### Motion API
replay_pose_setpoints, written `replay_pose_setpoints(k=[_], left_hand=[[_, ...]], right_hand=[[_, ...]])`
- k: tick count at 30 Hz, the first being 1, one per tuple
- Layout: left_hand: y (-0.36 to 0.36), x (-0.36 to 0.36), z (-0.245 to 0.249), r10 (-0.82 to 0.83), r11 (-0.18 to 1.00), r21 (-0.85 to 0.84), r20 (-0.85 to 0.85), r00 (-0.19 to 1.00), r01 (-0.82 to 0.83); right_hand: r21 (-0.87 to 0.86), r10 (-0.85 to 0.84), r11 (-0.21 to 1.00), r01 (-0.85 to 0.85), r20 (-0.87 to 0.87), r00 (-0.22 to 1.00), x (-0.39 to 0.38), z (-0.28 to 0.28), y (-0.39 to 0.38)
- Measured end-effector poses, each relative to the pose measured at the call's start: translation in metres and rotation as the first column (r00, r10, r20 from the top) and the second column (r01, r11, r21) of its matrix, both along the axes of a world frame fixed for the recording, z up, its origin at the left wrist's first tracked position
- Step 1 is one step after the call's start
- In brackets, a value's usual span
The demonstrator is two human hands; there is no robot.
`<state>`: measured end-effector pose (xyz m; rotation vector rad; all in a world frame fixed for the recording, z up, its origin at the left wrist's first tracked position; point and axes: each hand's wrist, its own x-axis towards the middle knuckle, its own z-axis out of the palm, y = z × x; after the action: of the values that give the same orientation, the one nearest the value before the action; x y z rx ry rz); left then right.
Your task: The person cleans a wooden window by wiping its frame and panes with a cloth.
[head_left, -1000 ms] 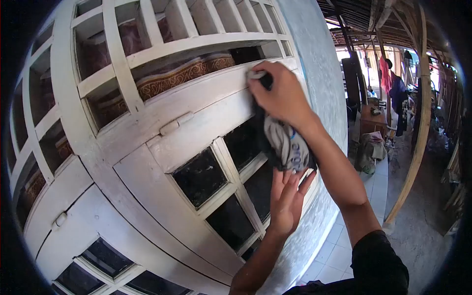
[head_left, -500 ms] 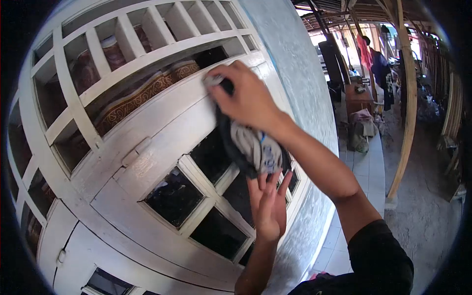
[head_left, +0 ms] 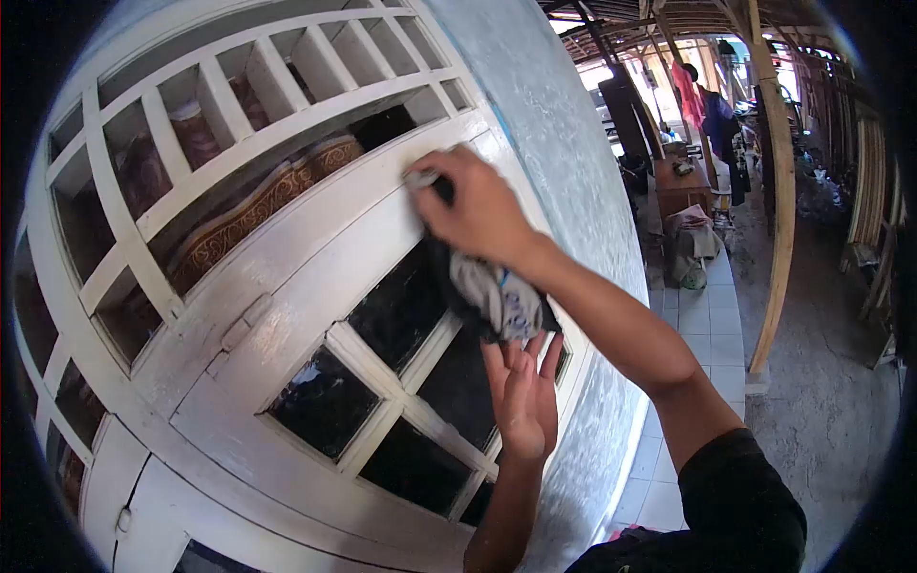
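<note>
My right hand [head_left: 468, 205] is raised at the top of the white door [head_left: 330, 253], its fingers closed round the bunched end of a cloth [head_left: 501, 296]. The cloth is grey and black with blue markings and hangs down from that hand. Below it is my left hand [head_left: 523, 406], palm showing and fingers stretched upward. Its fingertips meet the cloth's lower end and are partly covered by it. Behind both hands are the door's dark glass panes [head_left: 415, 458], set in white crossbars.
A white slatted vent frame [head_left: 201, 177] sits above the door, with a brown patterned curtain [head_left: 263, 205] behind it. To the right are a pale blue wall [head_left: 564, 143], a tiled ledge [head_left: 712, 334], a wooden post [head_left: 778, 210] and a brown cabinet [head_left: 680, 186].
The view has shifted slightly, so the door and background sit further left. My right hand is slightly lower in the picture, still gripping the cloth; the left stays below it.
</note>
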<state>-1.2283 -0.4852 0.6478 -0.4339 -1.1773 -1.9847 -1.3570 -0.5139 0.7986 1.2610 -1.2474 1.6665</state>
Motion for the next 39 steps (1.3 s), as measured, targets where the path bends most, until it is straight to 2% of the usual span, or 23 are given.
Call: replay_pose_setpoints(k=[1,3,6,9,12,13,16,19,20,22,23,25,27,28,31,32,35,36,37,39], left_hand=[[-0.002,0.001,0.0,0.003,1.0,-0.008,0.025,1.0,-0.003],[-0.002,0.002,-0.002,-0.006,1.0,0.002,0.037,0.999,0.006],[0.005,0.004,-0.01,-0.043,0.999,0.022,0.025,0.999,0.042],[0.019,0.0,-0.006,0.012,1.0,0.002,0.042,0.999,-0.012],[0.002,-0.008,-0.011,-0.141,0.99,-0.02,-0.038,0.989,0.14],[0.001,-0.011,-0.01,-0.194,0.977,0.076,-0.065,0.979,0.199],[-0.013,-0.017,-0.012,-0.3,0.95,0.063,-0.071,0.951,0.305],[-0.015,-0.013,-0.011,-0.341,0.933,0.09,-0.095,0.935,0.349],[-0.008,-0.006,-0.011,-0.331,0.935,0.1,-0.102,0.938,0.341],[0.005,0.008,-0.007,-0.262,0.952,0.133,-0.119,0.958,0.277],[0.0,0.01,-0.014,-0.289,0.951,0.063,-0.166,0.943,0.303],[0.004,0.023,-0.008,-0.19,0.973,0.103,-0.151,0.97,0.207],[0.01,0.04,0.007,-0.146,0.988,0.034,-0.144,0.979,0.152],[0.012,0.047,0.013,-0.125,0.992,0.003,-0.138,0.983,0.126],[0.018,0.062,0.011,-0.132,0.988,0.052,-0.225,0.965,0.147],[0.022,0.067,0.011,-0.09,0.992,0.071,-0.227,0.97,0.108],[0.024,0.076,0.012,-0.054,0.994,0.082,-0.27,0.961,0.078],[0.018,0.074,0.009,-0.119,0.99,0.031,-0.29,0.95,0.134],[0.02,0.074,0.016,-0.147,0.988,-0.005,-0.284,0.947,0.152],[0.024,0.067,0.021,-0.121,0.991,0.02,-0.239,0.964,0.129]], right_hand=[[-0.036,-0.012,0.999,0.015,0.066,0.998,-0.01,-0.002,-0.003],[-0.076,-0.026,0.997,0.029,0.043,0.999,-0.02,-0.008,-0.011],[0.062,-0.004,0.998,0.004,0.006,1.0,0.016,-0.013,0.012],[0.045,0.013,0.999,-0.009,-0.073,0.997,0.01,-0.017,0.012],[0.101,-0.035,0.995,0.029,0.057,0.998,-0.033,-0.009,0.0],[0.107,-0.049,0.994,0.039,0.098,0.994,-0.045,-0.01,-0.005],[0.132,-0.181,0.979,0.158,0.181,0.967,-0.044,-0.007,-0.003],[0.142,-0.18,0.976,0.164,0.11,0.977,-0.024,-0.006,0.003],[0.147,-0.133,0.982,0.115,0.119,0.984,-0.011,-0.004,0.007],[0.118,-0.069,0.991,0.069,-0.004,0.998,0.012,0.001,0.012],[0.11,-0.03,0.993,0.037,-0.065,0.997,0.024,0.004,0.013],[0.116,-0.033,0.992,0.051,-0.145,0.989,0.051,0.014,0.017],[0.151,-0.033,0.986,0.065,-0.206,0.978,0.07,0.025,0.023],[0.132,0.02,0.991,0.013,-0.25,0.968,0.079,0.03,0.025],[0.143,0.091,0.989,-0.046,-0.333,0.939,0.116,0.037,0.033],[0.112,0.124,0.99,-0.087,-0.387,0.914,0.128,0.038,0.032],[0.131,0.12,0.989,-0.068,-0.447,0.887,0.142,0.044,0.033],[0.16,0.15,0.983,-0.087,-0.44,0.885,0.139,0.047,0.036],[0.161,0.185,0.98,-0.121,-0.487,0.854,0.131,0.051,0.033],[0.214,0.211,0.969,-0.122,-0.465,0.86,0.13,0.054,0.037]])
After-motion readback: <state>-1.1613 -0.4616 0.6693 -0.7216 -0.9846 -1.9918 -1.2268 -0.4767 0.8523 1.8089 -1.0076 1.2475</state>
